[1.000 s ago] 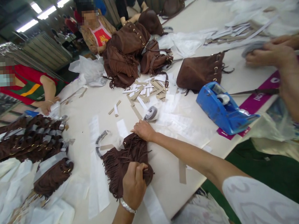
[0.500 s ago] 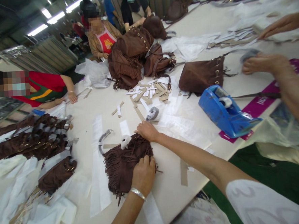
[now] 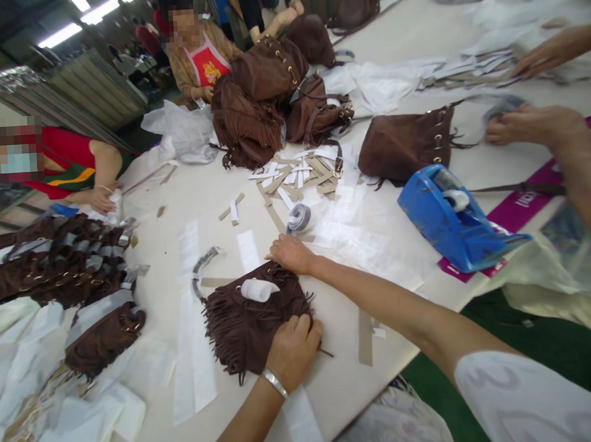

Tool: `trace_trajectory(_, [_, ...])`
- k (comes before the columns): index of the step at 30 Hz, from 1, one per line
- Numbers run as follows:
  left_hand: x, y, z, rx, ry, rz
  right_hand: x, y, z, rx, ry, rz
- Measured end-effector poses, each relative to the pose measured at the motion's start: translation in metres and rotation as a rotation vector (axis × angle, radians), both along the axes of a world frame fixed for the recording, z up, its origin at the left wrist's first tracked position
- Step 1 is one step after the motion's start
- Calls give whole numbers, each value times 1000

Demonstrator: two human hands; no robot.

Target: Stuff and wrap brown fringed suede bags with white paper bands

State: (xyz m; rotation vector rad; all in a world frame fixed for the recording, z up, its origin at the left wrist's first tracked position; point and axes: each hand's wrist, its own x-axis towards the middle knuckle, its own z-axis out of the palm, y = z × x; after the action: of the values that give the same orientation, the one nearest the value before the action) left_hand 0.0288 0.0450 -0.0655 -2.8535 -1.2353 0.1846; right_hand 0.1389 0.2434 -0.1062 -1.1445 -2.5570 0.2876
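A dark brown fringed handbag (image 3: 259, 323) lies flat on the table in front of me. My left hand (image 3: 293, 351), with a silver bracelet at its wrist, is closed on the bag's lower right edge. At the top right corner my right hand (image 3: 292, 253) has its fingers curled over the bag's edge. A white wrapped piece (image 3: 260, 290) rests on the upper part of the bag. From the bag's left side curves a wrapped strap (image 3: 198, 273). Just beyond my right hand stands a coiled grey strap (image 3: 298, 217).
A blue tape dispenser (image 3: 455, 218) stands to the right, near another brown bag (image 3: 403, 144). Paper strips (image 3: 302, 170) lie mid-table. Brown bags are piled at the back and left (image 3: 102, 339). Co-workers stand across the table; another person's hands (image 3: 530, 126) work at the right.
My left hand has shifted slightly right along the bag's edge. The white wrapped piece now lies lengthwise across the bag. Across the table, the co-worker in red has drawn their hands together.
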Motion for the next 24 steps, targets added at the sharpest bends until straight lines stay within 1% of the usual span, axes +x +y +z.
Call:
trace_trajectory(2, [4, -2, -3, -44, -38, 56, -1, 0, 0, 0, 0, 1])
trace_trajectory(5, [6, -7, 1, -105, -92, 115, -1, -1, 3, 10, 7, -7])
trace_trajectory(7, [6, -12, 6, -118, -118, 139, 1, -5, 9, 22, 17, -32])
trace_trajectory(9, [7, -17, 9, -110, -134, 157, 7, -14, 19, 40, 34, -82])
trace_trajectory(12, [6, -23, 8, -94, -183, 189, 18, -43, 36, 86, 67, -215])
trace_trajectory(14, [2, -27, 5, -93, -268, 222, 21, -72, 42, 74, 181, -348])
trace_trajectory(15, [-1, -29, 3, -91, -333, 238, 20, -88, 43, 33, 274, -406])
trace_trajectory(17, [-8, -32, -1, -111, -518, 260, 14, -119, 38, -97, 474, -478])
trace_trajectory(18, [-11, -34, -2, -133, -634, 269, 9, -132, 34, -157, 542, -494])
trace_trajectory(19, [-15, -35, -3, -157, -760, 282, 3, -143, 28, -187, 556, -502])
trace_trajectory(22, [-22, -38, -4, -181, -1090, 361, -13, -162, 11, -137, 448, -504])
trace_trajectory(24, [-25, -39, -4, -108, -1179, 426, -18, -165, 4, -88, 361, -460])
